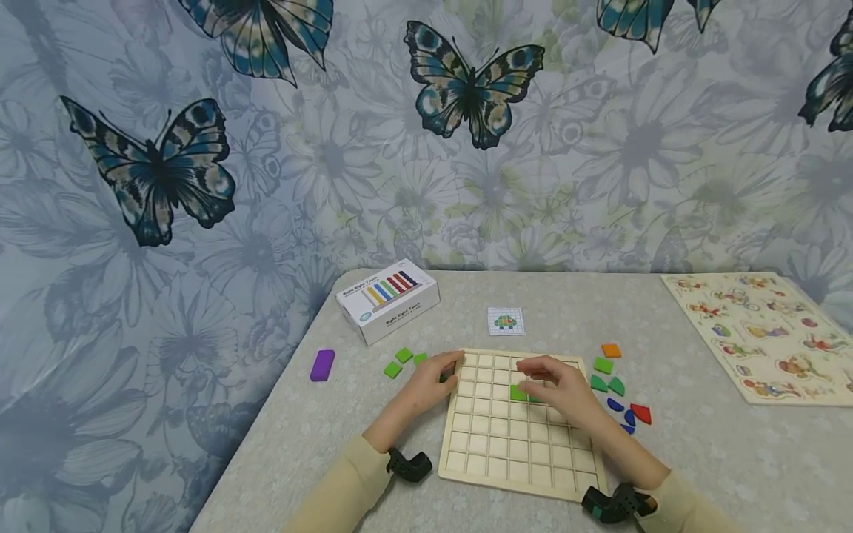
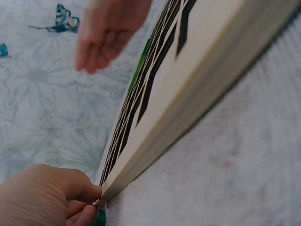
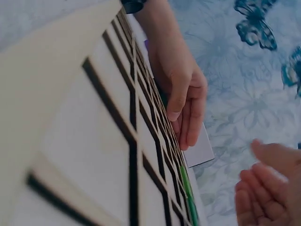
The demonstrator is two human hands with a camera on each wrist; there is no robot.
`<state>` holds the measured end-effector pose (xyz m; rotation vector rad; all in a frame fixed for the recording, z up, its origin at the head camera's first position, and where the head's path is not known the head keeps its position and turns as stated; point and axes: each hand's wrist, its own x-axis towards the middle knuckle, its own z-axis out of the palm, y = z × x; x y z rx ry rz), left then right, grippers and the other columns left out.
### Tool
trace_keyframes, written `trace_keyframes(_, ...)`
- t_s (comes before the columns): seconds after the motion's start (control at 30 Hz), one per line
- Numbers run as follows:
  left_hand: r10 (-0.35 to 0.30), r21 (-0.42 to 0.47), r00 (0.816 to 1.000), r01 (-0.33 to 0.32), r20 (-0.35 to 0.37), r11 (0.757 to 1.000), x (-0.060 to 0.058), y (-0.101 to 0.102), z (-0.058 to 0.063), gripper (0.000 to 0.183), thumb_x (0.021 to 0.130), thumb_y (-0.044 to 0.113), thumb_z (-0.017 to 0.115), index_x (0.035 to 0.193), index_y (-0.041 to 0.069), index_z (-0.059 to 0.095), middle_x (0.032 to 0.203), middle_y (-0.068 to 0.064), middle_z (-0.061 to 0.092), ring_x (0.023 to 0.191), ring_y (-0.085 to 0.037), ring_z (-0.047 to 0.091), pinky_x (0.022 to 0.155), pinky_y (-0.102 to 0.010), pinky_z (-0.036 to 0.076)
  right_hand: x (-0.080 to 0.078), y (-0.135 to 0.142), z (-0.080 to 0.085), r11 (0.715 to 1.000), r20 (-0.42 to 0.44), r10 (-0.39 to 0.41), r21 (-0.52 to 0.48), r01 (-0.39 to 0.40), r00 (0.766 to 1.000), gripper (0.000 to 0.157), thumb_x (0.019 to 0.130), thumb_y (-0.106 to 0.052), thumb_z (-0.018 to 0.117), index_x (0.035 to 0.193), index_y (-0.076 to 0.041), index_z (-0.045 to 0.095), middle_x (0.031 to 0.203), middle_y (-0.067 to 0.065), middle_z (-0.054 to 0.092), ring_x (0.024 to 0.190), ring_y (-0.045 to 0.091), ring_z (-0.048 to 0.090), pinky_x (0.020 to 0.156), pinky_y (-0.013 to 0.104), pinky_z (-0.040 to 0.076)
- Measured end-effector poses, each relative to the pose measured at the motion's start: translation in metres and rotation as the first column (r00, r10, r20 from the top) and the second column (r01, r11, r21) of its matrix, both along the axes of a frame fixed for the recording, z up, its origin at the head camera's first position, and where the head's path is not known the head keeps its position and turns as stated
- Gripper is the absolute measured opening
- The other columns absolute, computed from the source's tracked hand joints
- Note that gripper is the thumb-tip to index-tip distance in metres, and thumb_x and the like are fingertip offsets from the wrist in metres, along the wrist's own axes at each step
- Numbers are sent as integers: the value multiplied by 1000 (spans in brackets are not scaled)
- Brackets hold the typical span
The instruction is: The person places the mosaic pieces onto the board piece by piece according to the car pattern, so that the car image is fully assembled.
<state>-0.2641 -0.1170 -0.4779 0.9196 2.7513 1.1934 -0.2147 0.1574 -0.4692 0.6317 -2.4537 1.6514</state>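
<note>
A wooden grid board (image 1: 489, 444) lies on the table. My left hand (image 1: 429, 385) grips its far left corner; in the left wrist view the thumb (image 2: 84, 188) lies on the edge with fingers curled beside it. Over the board hovers my right hand (image 1: 563, 389), fingers loosely bent; the left wrist view shows this hand (image 2: 110, 35) apart from the surface, with nothing visible in it. Beneath it a light green square tile (image 1: 518, 393) sits in the grid. Next to that, a darker green piece (image 1: 535, 399) is mostly hidden by the fingers.
Light green tiles (image 1: 403, 355) and a purple block (image 1: 323, 366) lie left, near a white box (image 1: 389, 300). A pattern card (image 1: 506, 322) is behind the board. Orange (image 1: 611, 351), green (image 1: 616, 386), blue (image 1: 615, 405) and red (image 1: 641, 414) pieces lie right, before a picture board (image 1: 766, 337).
</note>
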Motion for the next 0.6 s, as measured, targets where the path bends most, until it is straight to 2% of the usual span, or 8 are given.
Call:
trace_keyframes(0.1, -1, -1, 1000, 1, 12, 1000, 0, -1, -2, 46, 93, 3, 54, 137, -4, 45, 135, -19, 49, 122, -29, 48, 97, -42, 43, 5, -2, 16, 994, 46, 55, -101, -50, 997, 35, 87, -17, 69, 118, -1, 62, 116, 14, 62, 106, 30, 57, 89, 28, 48)
trace_keyframes(0.27, -2, -5, 1000, 2, 5, 1000, -2, -2, -4, 46, 93, 3, 54, 137, -3, 45, 136, -19, 48, 123, -29, 48, 98, -41, 42, 8, 6, 42, 992, 17, 51, -116, -48, 999, 34, 89, -12, 67, 120, 0, 60, 118, 16, 61, 106, 23, 58, 88, 23, 47)
trace_keyframes(0.4, -9, -8, 1000, 9, -9, 1000, -3, -1, -4, 46, 92, 3, 54, 137, -3, 45, 136, -18, 48, 123, -29, 47, 98, -40, 42, 6, 28, 50, 996, -16, -47, -73, 45, 999, 34, 90, -12, 65, 121, 1, 60, 117, 17, 60, 104, 14, 57, 85, 17, 46)
trace_keyframes(0.5, -11, -8, 1000, 11, -12, 1000, -2, -1, -4, 46, 92, 3, 54, 137, -4, 45, 136, -19, 48, 123, -29, 47, 98, -41, 42, 4, 49, 50, 988, -18, -154, -6, 154, 988, 36, 91, -18, 65, 122, -1, 59, 118, 16, 60, 102, 10, 56, 82, 14, 46)
trace_keyframes(0.6, -6, -12, 1000, 6, -11, 1000, -1, -2, -4, 46, 93, 3, 54, 137, -4, 45, 136, -19, 48, 123, -29, 47, 98, -42, 42, -7, 79, 28, 963, -36, -261, 62, 263, 965, 39, 90, -33, 65, 123, -11, 61, 117, 7, 62, 100, 5, 56, 77, 12, 46)
